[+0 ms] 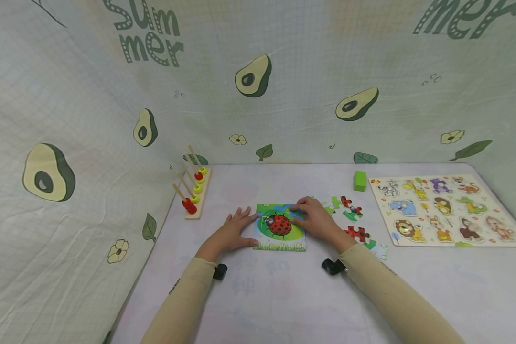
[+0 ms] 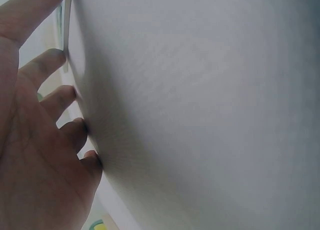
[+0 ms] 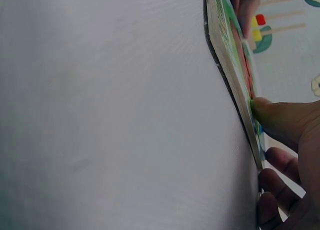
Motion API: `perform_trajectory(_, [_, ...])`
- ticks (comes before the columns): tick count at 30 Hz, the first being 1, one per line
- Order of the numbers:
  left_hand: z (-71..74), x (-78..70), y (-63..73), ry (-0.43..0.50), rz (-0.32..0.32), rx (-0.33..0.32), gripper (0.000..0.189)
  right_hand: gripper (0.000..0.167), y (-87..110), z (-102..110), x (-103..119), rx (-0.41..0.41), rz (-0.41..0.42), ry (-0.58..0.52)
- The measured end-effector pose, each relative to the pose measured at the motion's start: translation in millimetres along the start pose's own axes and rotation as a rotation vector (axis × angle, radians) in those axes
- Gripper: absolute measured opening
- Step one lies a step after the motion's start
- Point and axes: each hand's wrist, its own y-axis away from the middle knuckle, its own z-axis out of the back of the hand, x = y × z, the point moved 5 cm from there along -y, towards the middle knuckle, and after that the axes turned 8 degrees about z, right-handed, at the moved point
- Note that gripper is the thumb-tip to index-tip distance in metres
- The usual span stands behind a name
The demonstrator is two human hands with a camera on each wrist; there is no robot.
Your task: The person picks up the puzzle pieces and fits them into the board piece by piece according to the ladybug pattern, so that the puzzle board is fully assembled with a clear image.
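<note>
A ladybug puzzle board [image 1: 279,241] lies flat on the table, its picture face up; in the right wrist view the board [image 3: 227,60] appears edge-on. My left hand [image 1: 236,231] spreads its fingers at the board's left side, the thumb at the lower edge and a fingertip higher up. In the left wrist view the left hand [image 2: 42,135] rests its fingertips on the table. At the board's upper right, my right hand [image 1: 316,217] pinches a blue puzzle piece [image 1: 298,214] against the picture. The right hand [image 3: 290,155] has its thumb on the board's face; its palm is partly out of frame.
Loose puzzle pieces [image 1: 358,233] lie right of the board, some under the right forearm. A green block [image 1: 360,181] stands behind them. An animal peg board [image 1: 427,208] lies far right. A wooden bead counter [image 1: 192,216] with red and yellow beads stands left. A patterned cloth hangs behind.
</note>
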Motion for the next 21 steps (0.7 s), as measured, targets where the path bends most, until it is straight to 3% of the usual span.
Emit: perform_trajectory(21, [2.4,-3.3,1.4,0.010,-0.010,-0.002,0.088,0.042,-0.7,1.0,6.7,0.040,0.016,0.097])
